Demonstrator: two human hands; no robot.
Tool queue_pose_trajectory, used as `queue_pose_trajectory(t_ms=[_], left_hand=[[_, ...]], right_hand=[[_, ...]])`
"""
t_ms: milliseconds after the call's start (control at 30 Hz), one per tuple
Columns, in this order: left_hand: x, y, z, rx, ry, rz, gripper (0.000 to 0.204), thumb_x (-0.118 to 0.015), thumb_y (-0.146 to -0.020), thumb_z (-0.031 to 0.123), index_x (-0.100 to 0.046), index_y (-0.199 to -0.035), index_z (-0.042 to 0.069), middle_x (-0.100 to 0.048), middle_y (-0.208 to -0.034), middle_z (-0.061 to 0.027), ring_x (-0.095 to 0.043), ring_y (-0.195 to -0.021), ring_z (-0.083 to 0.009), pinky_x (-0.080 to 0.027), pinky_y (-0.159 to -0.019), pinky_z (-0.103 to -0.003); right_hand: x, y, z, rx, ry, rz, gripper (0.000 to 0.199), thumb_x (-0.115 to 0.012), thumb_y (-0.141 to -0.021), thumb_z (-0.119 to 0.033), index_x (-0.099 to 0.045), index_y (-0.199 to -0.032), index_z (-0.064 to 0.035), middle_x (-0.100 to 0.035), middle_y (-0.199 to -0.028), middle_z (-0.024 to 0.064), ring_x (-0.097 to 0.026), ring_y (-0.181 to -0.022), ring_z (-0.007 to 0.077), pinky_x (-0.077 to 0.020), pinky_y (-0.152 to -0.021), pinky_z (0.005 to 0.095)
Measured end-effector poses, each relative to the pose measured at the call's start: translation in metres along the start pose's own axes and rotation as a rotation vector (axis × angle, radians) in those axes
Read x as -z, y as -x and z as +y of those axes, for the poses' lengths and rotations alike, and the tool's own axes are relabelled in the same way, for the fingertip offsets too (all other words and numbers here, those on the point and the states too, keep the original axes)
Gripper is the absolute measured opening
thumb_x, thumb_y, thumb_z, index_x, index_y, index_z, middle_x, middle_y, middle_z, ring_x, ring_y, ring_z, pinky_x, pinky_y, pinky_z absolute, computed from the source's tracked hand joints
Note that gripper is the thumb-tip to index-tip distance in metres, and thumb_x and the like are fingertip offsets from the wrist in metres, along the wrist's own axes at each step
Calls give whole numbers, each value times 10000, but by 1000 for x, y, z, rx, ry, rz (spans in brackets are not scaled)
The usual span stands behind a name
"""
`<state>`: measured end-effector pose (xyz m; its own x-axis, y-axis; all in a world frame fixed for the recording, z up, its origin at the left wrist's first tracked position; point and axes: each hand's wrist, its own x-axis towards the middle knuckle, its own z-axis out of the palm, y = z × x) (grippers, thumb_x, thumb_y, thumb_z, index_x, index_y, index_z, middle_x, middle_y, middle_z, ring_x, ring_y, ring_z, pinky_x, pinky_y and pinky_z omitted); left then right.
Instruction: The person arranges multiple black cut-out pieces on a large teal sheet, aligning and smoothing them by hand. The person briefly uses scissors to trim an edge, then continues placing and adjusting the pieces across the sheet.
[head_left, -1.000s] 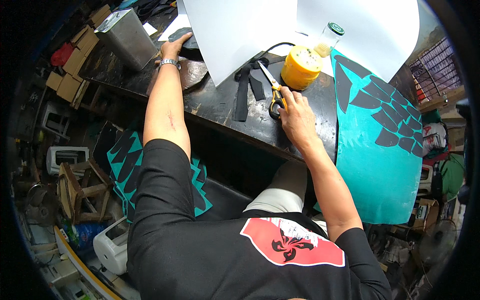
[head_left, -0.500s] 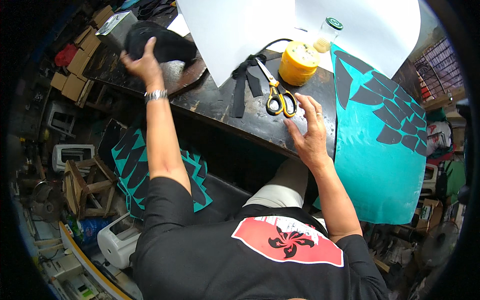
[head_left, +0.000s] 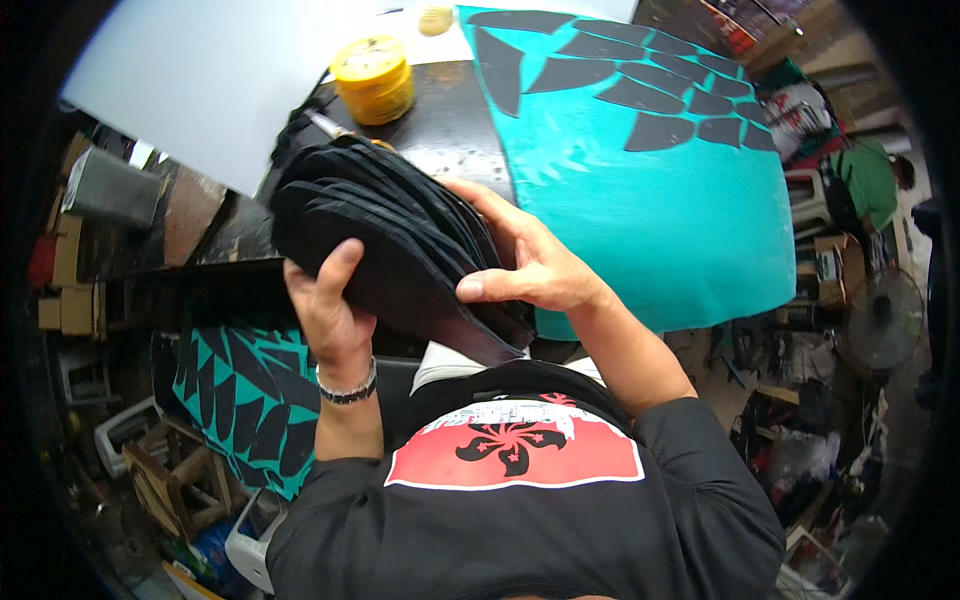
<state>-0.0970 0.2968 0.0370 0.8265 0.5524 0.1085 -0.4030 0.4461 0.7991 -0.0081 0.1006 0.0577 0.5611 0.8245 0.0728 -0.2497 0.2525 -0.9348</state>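
Observation:
Between my two hands is a thick stack of flat black cut pieces [head_left: 390, 235], rounded at the far end and tapering toward my lap, its edges fanned into layers. My left hand [head_left: 335, 310] grips its left side with the thumb on top. On the right, my right hand [head_left: 540, 262] closes round the edge, thumb over the top piece. Just beyond the stack, scissors [head_left: 328, 124] are mostly hidden by it. A yellow tub [head_left: 375, 90] stands farther back on the dark table [head_left: 450, 125].
A teal sheet [head_left: 660, 245] bearing several black cut shapes hangs over the table's right side. White sheets [head_left: 190, 90] cover the back left. A metal tin [head_left: 113, 188] stands at the left. Below the table lie more teal pieces [head_left: 235, 400], near a wooden stool frame [head_left: 175, 480].
My left hand has brought the black stack from the table's far left to in front of me. My right hand has come over from beside the scissors and taken hold of it. The view has shifted.

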Motion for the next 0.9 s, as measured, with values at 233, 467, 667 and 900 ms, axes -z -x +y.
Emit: queue_pose_trajectory(t_ms=[233,467,667,900], left_hand=[[-56,-20,-47,222,139,-204,378,-699,-819,-65,-610,-1178,14,-697,-1040,-82,-699,-891,-200,-596,-804,-351],[-106,-22,-35,244,112,-342,434,-732,-764,-85,-606,-1171,-5,-708,-1018,-107,-710,-881,-219,-594,-814,-349],[-134,-101,-64,125,135,-289,398,-740,-824,-9,-602,-1197,3,-706,-1065,-114,-710,-957,-235,-591,-869,-361],[-207,-236,-134,172,-14,-379,512,-762,-865,227,-584,-1299,22,-604,-1319,-144,-588,-1209,-280,-475,-1041,-420]], right_hand=[[65,61,-3,15,226,491,1042,-751,-763,-604,-292,-1548,-95,-422,-1482,111,-437,-1322,238,-368,-1037,395],[112,51,-35,172,215,144,1087,-640,-746,-787,-388,-1503,-48,-542,-1382,135,-485,-1296,203,-386,-1086,361],[134,51,-55,193,93,127,1066,-851,-715,-498,-352,-1504,17,-525,-1408,130,-519,-1257,207,-418,-1063,349],[230,-1,-134,101,403,390,704,-772,-779,-164,-492,-1408,-14,-682,-1050,87,-672,-962,171,-550,-862,322]])
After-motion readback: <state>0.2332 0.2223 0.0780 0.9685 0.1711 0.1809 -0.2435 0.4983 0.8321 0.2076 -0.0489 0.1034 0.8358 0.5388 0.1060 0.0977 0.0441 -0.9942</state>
